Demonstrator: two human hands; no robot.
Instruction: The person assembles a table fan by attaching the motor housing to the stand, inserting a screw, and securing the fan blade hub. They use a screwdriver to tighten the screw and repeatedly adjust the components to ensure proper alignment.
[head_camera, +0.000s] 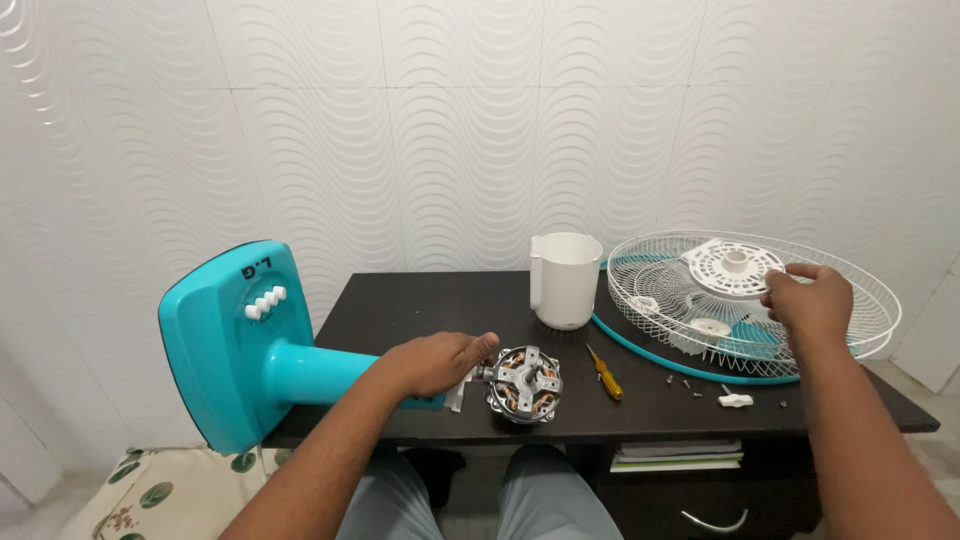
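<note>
My left hand (438, 361) rests on the neck of a teal fan stand (240, 345) lying on its side, just left of the bare fan motor (524, 382) with copper windings. My right hand (812, 303) reaches onto the white wire fan guards (850, 290) stacked at the table's right, fingers pinched at the round white centre plate (735, 266). Whether it grips anything is unclear. Teal fan blades show beneath the wire.
A white plastic motor cover (565, 278) stands upright at mid-table. A small yellow-handled screwdriver (605, 373), loose screws (686, 383) and a white plastic nut (736, 400) lie on the dark table (400, 310). Papers sit on a shelf below. A wall stands behind.
</note>
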